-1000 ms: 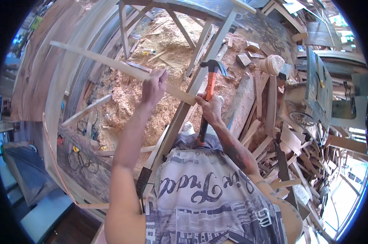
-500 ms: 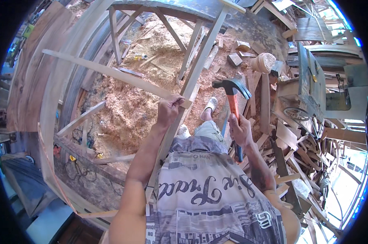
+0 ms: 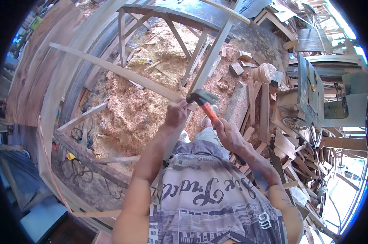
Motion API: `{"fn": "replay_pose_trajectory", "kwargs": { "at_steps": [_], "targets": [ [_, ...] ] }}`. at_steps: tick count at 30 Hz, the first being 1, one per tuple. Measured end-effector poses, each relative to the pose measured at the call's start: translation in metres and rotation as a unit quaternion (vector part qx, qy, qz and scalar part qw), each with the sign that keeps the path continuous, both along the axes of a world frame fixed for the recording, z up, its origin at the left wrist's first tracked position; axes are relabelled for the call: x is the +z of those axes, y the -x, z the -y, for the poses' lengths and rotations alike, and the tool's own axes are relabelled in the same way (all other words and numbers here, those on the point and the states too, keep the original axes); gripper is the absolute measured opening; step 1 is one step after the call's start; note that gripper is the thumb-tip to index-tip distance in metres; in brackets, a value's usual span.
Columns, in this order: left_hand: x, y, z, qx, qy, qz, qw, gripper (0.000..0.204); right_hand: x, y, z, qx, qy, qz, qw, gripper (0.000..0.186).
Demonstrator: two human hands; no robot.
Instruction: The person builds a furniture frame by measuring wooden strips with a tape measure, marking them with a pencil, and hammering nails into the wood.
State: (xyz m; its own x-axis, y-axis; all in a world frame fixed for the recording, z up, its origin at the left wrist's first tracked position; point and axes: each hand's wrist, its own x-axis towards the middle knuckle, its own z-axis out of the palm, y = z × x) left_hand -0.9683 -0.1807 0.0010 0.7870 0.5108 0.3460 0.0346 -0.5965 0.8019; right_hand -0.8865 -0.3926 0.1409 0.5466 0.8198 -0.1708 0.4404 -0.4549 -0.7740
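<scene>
My left hand (image 3: 176,112) is closed in a pinch at the right end of a pale wooden slat (image 3: 123,73), where it crosses a long upright-running beam (image 3: 208,65); what the fingertips pinch is too small to make out. My right hand (image 3: 228,134) grips the orange-and-black handle of a claw hammer (image 3: 208,110). The hammer's dark head hovers at or touches the left fingertips; I cannot tell which, as it is slightly blurred.
Wood shavings (image 3: 119,122) cover the floor inside the wooden frame (image 3: 143,8). Offcuts (image 3: 285,142) pile up at the right, beside blocks, a log round (image 3: 263,73) and a wooden machine stand with a wheel (image 3: 293,93). Wide boards (image 3: 33,69) stand at the left, with a cord below them.
My left hand has slid rightward along the slat to its junction with the beam. The hammer first moved rightward, away from it, then swung back left until its head is at the left fingertips.
</scene>
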Motion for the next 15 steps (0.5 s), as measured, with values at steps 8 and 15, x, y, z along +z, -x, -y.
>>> {"fn": "replay_pose_trajectory", "kwargs": {
  "at_steps": [8, 15],
  "targets": [
    [0.0, 0.002, 0.004, 0.022, 0.032, 0.045, 0.998, 0.007, 0.037, 0.017, 0.005, 0.006, -0.102, 0.039, 0.994, 0.049],
    [0.001, 0.01, -0.004, 0.013, 0.081, -0.033, 0.996, 0.009, -0.014, 0.016, 0.007, -0.084, 0.025, -0.002, 0.996, 0.052]
  ]
}}
